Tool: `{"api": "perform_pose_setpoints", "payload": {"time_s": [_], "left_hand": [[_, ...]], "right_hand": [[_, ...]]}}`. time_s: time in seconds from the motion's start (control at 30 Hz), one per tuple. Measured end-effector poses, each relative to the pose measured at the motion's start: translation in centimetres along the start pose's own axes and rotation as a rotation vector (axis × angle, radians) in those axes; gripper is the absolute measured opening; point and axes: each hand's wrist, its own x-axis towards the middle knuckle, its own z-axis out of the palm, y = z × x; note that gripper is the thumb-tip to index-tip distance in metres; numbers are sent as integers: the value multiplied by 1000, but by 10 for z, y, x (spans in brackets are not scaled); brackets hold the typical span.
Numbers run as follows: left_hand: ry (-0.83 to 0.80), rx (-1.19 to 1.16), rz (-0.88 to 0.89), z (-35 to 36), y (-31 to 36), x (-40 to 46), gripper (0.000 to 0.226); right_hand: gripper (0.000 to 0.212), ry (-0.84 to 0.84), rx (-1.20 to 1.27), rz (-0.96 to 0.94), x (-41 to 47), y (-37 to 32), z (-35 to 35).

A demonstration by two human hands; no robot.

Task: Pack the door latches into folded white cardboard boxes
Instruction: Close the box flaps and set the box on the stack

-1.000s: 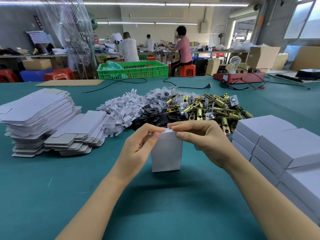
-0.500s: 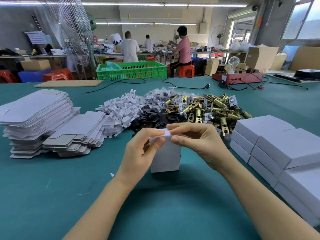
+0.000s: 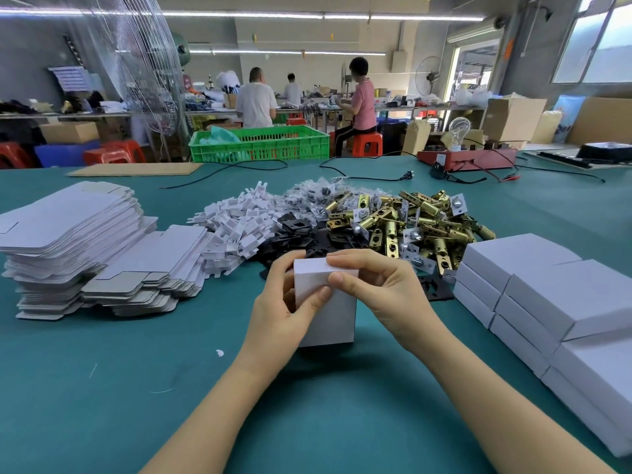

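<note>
One white cardboard box (image 3: 326,316) stands upright on end at the centre of the frame, on the teal table (image 3: 102,388), with its top flap folded down. Both hands are closed on it: the left hand (image 3: 287,316) wraps the box's left side, thumb pressed on the front face, and the right hand (image 3: 379,289) pinches the top edge, fingers over the flap and thumb on the front.

Just behind the box, at mid-frame, one heap of brass door latches (image 3: 407,224) lies loose — too tangled to count. To its left sit one spread of black plates (image 3: 294,230) and one pile of white inserts (image 3: 236,224); behind them, clear bags (image 3: 307,193) hold something small that I cannot make out.

At the left edge of the frame are two stacks of flat box blanks (image 3: 68,241), the taller one further left. At the right edge, closed white boxes (image 3: 554,295) are stacked in roughly three columns; about eight show, though the edge cuts some off.

At upper centre, one green crate (image 3: 260,145) sits on the far edge of the table, and three people stand or sit at benches beyond.
</note>
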Motion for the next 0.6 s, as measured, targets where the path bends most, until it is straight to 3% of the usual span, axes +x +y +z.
{"api": "perform_pose_setpoints", "payload": {"time_s": [0.13,0.33,0.47,0.6], "left_hand": [[12,-61,-49,-1,-3,5,35],[-188,58,-259,-7,-16,7,56],[-120,73,-287,-4,-14,9,54],[-122,-46,-364,1,-10,10,52]], "right_hand": [[24,12,28,43,-1,7,5],[64,-14,-104,185,-5,19,4],[32,65,-145,230,-3,21,6],[29,218,13,369,-3,24,9]]}}
